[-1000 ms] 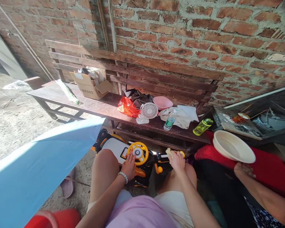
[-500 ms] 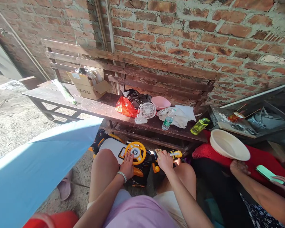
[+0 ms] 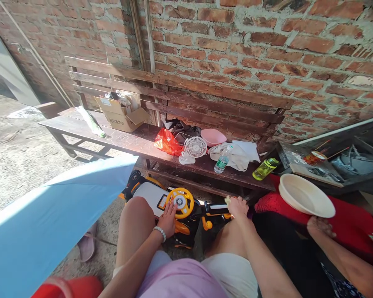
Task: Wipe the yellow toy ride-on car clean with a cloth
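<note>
A black, white and yellow ride-on toy car [image 3: 149,194] stands between my knees and the bench. My left hand [image 3: 168,217] lies on the left side of its yellow steering wheel [image 3: 189,211], fingers stretched over the rim. Farther right, my right hand [image 3: 238,209] is closed at the end of the toy's black and white arm [image 3: 219,208], covering that end. A small pale yellow piece [image 3: 228,200], too small to identify, pokes out from its fingers. A yellow knob [image 3: 208,225] hangs below the arm.
Behind stands a wooden bench [image 3: 130,142] with a carton [image 3: 118,116], fan [image 3: 195,147], water bottle [image 3: 223,160] and green bottle [image 3: 265,169]. At right, another person's hand [image 3: 320,227] touches a cream basin [image 3: 307,196]. Blue fabric [image 3: 49,231] spreads at left, above a red bucket [image 3: 83,287].
My right hand has slid right along the toy's arm with the pale yellow piece. My left hand stays on the wheel. The other person's green object has moved toward the right edge.
</note>
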Available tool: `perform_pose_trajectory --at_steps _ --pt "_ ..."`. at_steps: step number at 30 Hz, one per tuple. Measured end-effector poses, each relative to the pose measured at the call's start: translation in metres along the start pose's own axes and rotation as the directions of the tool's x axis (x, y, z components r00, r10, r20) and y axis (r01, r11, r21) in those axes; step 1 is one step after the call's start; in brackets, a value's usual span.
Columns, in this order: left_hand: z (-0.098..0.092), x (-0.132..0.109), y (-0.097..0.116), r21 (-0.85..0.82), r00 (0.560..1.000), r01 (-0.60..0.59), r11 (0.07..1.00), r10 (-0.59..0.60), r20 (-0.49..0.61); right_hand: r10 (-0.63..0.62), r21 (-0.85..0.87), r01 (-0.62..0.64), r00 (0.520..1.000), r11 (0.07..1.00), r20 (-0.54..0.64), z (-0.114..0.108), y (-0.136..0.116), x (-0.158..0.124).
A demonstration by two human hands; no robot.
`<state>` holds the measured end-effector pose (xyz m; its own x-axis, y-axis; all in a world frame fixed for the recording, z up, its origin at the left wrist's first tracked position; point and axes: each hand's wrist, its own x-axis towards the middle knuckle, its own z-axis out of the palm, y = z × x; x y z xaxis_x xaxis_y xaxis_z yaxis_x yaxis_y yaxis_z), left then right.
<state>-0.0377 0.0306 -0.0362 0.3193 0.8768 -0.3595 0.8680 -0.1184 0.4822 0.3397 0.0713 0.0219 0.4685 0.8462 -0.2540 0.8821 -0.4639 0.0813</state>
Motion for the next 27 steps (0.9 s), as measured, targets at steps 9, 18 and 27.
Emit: perform_pose_trajectory --at_steps 9,18,27 --pt "-0.001 0.003 -0.002 -0.014 1.000 0.005 1.000 -0.005 0.008 -0.267 0.206 0.294 0.952 0.933 -0.148 0.045 -0.057 -0.068" --pt "-0.006 0.000 0.005 0.014 1.000 0.002 1.000 -0.002 -0.009 0.030 0.199 0.002 0.987 0.980 -0.158 0.060 -0.006 -0.049" --pt "-0.001 0.001 0.001 -0.006 1.000 -0.008 1.000 0.008 -0.025 0.202 0.247 -0.165 0.971 0.955 -0.131 0.083 0.005 -0.027"
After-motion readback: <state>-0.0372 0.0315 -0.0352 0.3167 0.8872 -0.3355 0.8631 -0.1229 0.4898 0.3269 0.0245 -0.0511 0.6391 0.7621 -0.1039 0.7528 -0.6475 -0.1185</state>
